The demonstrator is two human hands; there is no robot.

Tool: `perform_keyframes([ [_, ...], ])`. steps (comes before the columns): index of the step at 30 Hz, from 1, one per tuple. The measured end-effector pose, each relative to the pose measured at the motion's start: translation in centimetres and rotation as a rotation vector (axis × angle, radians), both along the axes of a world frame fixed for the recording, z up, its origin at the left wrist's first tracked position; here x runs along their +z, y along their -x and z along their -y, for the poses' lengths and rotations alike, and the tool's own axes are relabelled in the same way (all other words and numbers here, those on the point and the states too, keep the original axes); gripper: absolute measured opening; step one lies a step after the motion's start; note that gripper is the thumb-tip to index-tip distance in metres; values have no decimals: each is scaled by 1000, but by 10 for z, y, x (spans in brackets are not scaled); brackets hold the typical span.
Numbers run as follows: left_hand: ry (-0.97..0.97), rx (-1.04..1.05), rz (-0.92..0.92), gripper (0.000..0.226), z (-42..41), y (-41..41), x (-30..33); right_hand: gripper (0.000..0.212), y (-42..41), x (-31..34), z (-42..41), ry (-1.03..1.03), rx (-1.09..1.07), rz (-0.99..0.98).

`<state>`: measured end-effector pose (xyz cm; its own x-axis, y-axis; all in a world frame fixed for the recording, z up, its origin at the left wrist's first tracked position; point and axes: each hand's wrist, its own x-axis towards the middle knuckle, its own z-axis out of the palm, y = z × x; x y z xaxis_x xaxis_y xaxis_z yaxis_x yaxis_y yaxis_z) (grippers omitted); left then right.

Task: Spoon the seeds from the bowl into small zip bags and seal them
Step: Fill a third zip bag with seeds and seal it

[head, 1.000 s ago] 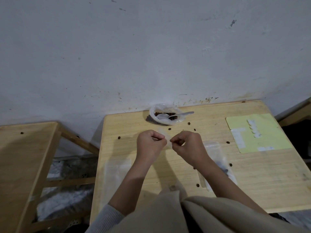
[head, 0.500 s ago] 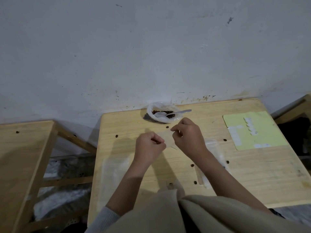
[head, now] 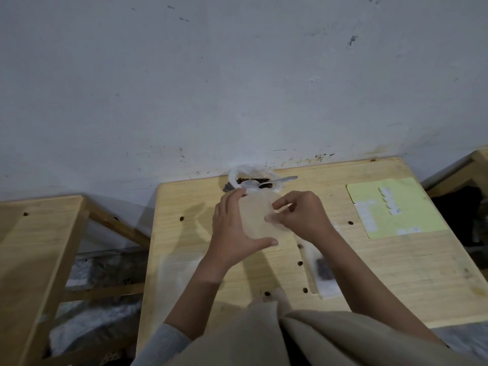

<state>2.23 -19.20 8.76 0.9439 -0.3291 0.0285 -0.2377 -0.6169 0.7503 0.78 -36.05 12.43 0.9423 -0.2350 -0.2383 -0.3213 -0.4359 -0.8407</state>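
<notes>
Clear plastic small zip bag [head: 257,216] sits between left hand [head: 232,231] fingers, curled around it, and right hand [head: 303,216] fingers pinching its mouth. Beyond the fingertips, brown seeds in the clear plastic bowl [head: 235,175] could spill if nudged.

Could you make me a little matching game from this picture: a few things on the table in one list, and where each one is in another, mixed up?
Things:
1. spoon
2. empty zip bag
3. yellow sheet
4. filled bag

Places:
A. held between both hands
B. far right of the table
C. resting in the bowl
D. lying flat near the right forearm

Pairs: 1-C, 2-A, 3-B, 4-D
</notes>
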Motion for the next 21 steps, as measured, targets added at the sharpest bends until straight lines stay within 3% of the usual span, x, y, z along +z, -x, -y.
perform_keyframes([
  [3,-187,-36,39,133,-7,-1,-23,25,-1,8,5,-93,-12,-41],
  [11,-277,-124,168,118,-19,-2,-43,33,-9,14,28,-89,136,-171],
  [16,-265,-162,127,122,-25,0,-46,21,-17,21,37,-168,226,-231],
  [21,-252,-137,122,115,-31,0,-48,29,-24,17,43,-203,273,-297],
])
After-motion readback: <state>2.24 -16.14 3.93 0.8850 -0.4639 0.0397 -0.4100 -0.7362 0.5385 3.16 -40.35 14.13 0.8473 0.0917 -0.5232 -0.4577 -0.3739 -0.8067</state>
